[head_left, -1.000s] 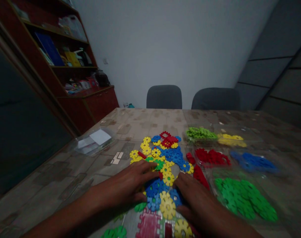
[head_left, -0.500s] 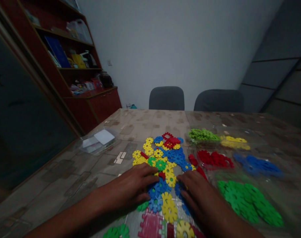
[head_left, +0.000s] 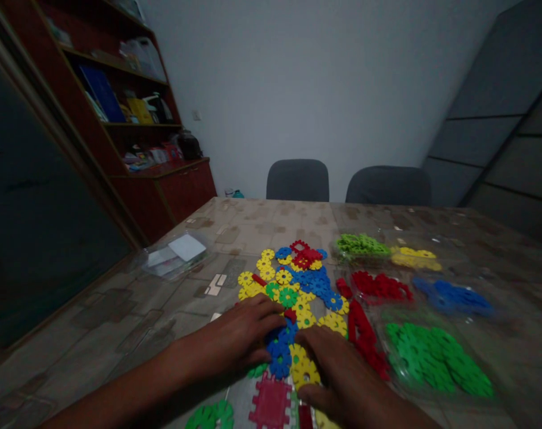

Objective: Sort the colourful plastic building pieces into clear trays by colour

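Observation:
My left hand (head_left: 253,330) lies at the left side of a pile of toothed plastic discs, its fingers apart on and beside the blue snowflake discs (head_left: 280,354). My right hand (head_left: 336,360) is just across from it, thumb and fingers spread over the yellow snowflake discs (head_left: 304,369), with its fingertips at their right side. Neither hand is seen lifting a piece. A pink square panel with notched edges (head_left: 271,402) lies below the blue discs. Above my hands sit green discs (head_left: 289,297) and a small red piece (head_left: 290,314). My right palm hides part of the pieces.
To the right stand clear trays of light green pieces (head_left: 363,244), yellow pieces (head_left: 415,258), red pieces (head_left: 380,287), blue pieces (head_left: 454,297) and green discs (head_left: 438,357). Red pieces (head_left: 364,336) lie beside my right hand. A clear tray with white papers (head_left: 186,247) is at left.
My right hand has moved left, from the right edge of the pile onto the yellow discs, uncovering yellow and red pieces at its right. My left hand has stayed nearly in place.

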`<state>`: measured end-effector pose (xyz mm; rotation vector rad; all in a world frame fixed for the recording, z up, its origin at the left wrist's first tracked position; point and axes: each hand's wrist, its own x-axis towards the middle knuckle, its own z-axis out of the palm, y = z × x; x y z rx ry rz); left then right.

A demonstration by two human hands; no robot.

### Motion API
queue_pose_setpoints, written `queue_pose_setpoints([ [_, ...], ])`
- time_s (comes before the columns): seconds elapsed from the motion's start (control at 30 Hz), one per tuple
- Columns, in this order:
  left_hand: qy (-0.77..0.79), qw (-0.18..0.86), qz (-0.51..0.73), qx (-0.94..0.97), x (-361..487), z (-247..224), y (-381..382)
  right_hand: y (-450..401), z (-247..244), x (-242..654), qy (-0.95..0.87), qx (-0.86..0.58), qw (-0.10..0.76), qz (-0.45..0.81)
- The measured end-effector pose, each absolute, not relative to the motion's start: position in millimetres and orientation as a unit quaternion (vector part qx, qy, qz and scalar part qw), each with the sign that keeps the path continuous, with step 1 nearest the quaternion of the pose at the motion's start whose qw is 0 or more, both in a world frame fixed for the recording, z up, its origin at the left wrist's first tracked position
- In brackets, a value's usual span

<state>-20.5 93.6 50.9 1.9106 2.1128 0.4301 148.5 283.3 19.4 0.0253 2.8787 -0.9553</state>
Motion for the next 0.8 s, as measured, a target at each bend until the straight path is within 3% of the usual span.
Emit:
queue_pose_setpoints([
  [0.5,0.717,0.112,0.125,0.677,-24.2,47.2,95.2,277.9,10.4,148.5,0.937,0.040,-0.005,-0.348],
  [0.8,0.713,0.116,0.157,0.674,-27.7,42.4,95.6,284.5,5.5,146.3,0.926,0.047,0.058,-0.371],
])
